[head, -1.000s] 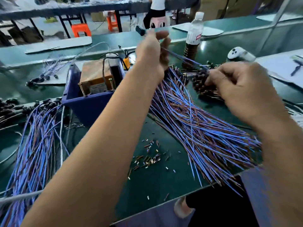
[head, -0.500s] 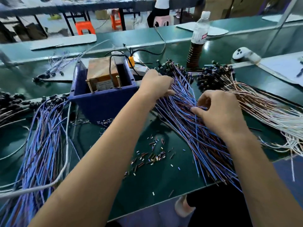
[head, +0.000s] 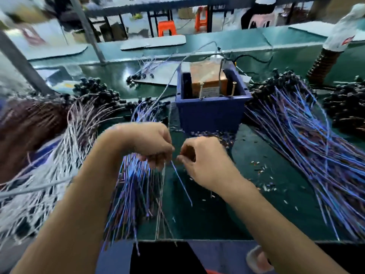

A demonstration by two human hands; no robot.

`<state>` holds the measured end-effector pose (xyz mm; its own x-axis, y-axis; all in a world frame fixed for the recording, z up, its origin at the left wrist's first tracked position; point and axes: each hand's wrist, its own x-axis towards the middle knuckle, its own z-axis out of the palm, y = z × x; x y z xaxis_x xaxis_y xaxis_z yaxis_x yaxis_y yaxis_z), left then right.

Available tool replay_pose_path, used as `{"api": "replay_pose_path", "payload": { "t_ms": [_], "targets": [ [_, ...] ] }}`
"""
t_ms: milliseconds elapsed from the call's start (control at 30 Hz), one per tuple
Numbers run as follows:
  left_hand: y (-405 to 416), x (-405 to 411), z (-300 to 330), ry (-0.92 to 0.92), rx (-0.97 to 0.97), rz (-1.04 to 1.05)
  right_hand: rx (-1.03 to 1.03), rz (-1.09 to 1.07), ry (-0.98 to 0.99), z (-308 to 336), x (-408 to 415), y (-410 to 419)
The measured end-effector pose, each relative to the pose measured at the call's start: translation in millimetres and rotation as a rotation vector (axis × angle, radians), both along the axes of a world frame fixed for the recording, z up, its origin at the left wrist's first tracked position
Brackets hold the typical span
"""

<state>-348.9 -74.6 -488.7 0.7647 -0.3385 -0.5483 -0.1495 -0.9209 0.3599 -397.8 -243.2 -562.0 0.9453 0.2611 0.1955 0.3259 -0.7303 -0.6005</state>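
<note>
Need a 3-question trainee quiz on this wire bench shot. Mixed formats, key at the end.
1. True or false: the left hand grips a bunch of blue wires.
2. What stands on the table just beyond that hand? A) blue bin B) red bucket C) white tray
3. Fill in: the small cut bits lie on a ___ table top.
Key: 1 true; 2 A; 3 green.
</note>
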Motion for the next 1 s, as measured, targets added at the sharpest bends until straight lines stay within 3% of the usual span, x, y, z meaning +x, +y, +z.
{"api": "replay_pose_path", "payload": {
  "t_ms": [133,200,333,567,700,767,833,900,1000],
  "targets": [
    [52,12,14,-0.204,0.144,0.209,-0.067,-0.009,0.062,-2,20,44],
    [63,18,13,-0.415,0.174,0.281,-0.106,-0.07,0.076,-1,33,60],
    [37,30,-10,-0.698,0.093,0.387,-0.123,-0.132,0.151,-4,52,81],
    [6,59,-43,-0.74,0.265,0.296,-0.087,-0.087,0.166,-8,58,75],
    [7,60,-37,-0.71,0.189,0.348,-0.041,-0.069,0.28,-5,59,72],
    [11,62,-29,-0.667,0.034,0.416,0.017,-0.085,0.258,-3,52,71],
    [13,60,-16,-0.592,-0.285,0.524,0.133,-0.127,0.082,-2,40,72],
    [9,54,2,-0.405,-0.83,0.701,0.258,-0.126,-0.104,5,28,77],
    [4,48,32,-0.144,-1.546,0.886,0.524,-0.015,-0.044,25,23,84]
  ]
}}
